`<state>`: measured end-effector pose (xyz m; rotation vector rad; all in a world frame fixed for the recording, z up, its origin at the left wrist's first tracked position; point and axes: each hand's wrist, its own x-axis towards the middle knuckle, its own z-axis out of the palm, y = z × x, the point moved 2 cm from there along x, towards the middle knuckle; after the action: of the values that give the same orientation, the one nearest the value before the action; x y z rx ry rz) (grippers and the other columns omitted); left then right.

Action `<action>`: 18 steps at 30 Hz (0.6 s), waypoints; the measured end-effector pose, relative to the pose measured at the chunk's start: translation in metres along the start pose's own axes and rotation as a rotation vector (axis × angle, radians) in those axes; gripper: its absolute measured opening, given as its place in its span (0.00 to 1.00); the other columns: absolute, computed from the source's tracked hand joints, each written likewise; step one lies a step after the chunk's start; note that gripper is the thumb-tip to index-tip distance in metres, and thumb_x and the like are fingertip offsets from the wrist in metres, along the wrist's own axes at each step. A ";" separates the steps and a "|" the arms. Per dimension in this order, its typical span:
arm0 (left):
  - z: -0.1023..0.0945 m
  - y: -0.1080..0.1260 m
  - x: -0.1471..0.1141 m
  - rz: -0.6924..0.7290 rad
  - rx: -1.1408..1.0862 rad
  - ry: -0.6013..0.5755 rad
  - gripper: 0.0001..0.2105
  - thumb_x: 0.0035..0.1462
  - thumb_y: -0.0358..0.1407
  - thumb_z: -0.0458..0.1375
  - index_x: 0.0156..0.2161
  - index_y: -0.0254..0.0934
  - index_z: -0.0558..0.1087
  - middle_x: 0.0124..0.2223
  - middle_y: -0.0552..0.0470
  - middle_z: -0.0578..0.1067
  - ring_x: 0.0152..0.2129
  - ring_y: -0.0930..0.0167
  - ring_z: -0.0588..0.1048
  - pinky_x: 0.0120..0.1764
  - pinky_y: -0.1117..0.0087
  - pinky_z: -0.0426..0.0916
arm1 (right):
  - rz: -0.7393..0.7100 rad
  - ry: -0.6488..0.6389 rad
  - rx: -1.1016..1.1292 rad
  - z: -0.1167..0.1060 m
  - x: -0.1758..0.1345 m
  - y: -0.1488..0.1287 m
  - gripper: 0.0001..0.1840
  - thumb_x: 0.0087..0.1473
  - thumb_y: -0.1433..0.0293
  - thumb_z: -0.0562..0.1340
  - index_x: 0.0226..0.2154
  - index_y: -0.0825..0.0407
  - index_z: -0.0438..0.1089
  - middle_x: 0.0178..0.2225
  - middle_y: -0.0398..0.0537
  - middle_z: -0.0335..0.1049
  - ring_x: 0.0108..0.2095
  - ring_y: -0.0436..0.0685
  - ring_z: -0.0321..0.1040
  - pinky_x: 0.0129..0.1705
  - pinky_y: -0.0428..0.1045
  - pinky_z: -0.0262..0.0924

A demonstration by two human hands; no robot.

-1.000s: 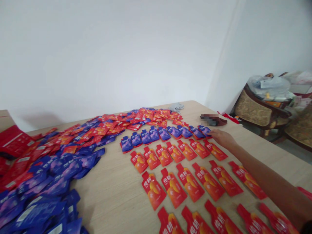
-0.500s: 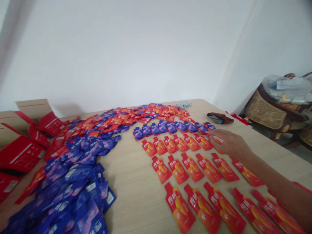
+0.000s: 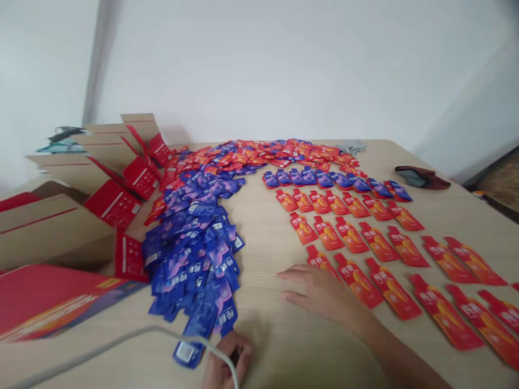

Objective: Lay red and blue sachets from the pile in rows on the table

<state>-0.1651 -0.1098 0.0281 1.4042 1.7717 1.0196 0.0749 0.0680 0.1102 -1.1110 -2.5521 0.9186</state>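
My left hand (image 3: 232,354) is at the bottom, fingers curled closed against the near end of a pile of blue pouches (image 3: 194,237). Whatever it may hold is hidden from view. A blue pouch (image 3: 198,324) lies just beside it, barcode label showing. My right hand (image 3: 314,292) reaches over the bare table with fingers stretched and apart, nothing in them. Close by its knuckles, a red-orange pouch (image 3: 322,262) is partly covered. Rows of red pouches (image 3: 393,289) with a fruit print lie to the right; behind them runs a row of blue pouches (image 3: 324,179) resting on red ones.
Open red cardboard boxes (image 3: 117,202) line the left side. A mixed heap of red and blue pouches (image 3: 259,154) stretches along the back. A pale cable (image 3: 133,330) crosses the lower left, passing over my left hand. A dark cloth (image 3: 424,177) lies at the back right.
The view has swung left and down. My right hand has come from the far right rows to the table's middle, and my left hand now shows clearly beside the blue pile.
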 end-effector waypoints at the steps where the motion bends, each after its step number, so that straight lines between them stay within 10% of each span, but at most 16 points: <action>1: 0.000 -0.001 -0.001 0.038 0.001 -0.051 0.25 0.65 0.56 0.56 0.27 0.38 0.76 0.24 0.51 0.74 0.21 0.70 0.70 0.27 0.70 0.65 | -0.014 -0.001 0.009 0.014 0.011 -0.005 0.27 0.65 0.58 0.64 0.63 0.47 0.73 0.60 0.53 0.75 0.60 0.64 0.71 0.64 0.58 0.64; 8: -0.003 -0.006 -0.007 0.037 -0.066 -0.036 0.19 0.67 0.47 0.55 0.30 0.36 0.76 0.27 0.49 0.76 0.26 0.69 0.72 0.32 0.69 0.64 | -0.039 0.070 -0.003 0.088 0.076 -0.014 0.43 0.56 0.60 0.72 0.69 0.56 0.63 0.68 0.65 0.63 0.68 0.70 0.61 0.70 0.64 0.55; 18: -0.001 -0.012 -0.010 0.019 -0.141 -0.021 0.17 0.66 0.46 0.57 0.32 0.36 0.78 0.28 0.49 0.76 0.26 0.70 0.72 0.31 0.70 0.61 | 0.090 0.352 0.086 0.113 0.165 -0.005 0.26 0.71 0.60 0.53 0.64 0.55 0.68 0.57 0.64 0.69 0.54 0.64 0.72 0.60 0.58 0.65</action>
<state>-0.1697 -0.1208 0.0180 1.3418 1.6405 1.1139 -0.0898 0.1321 0.0165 -1.2456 -2.1767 0.7653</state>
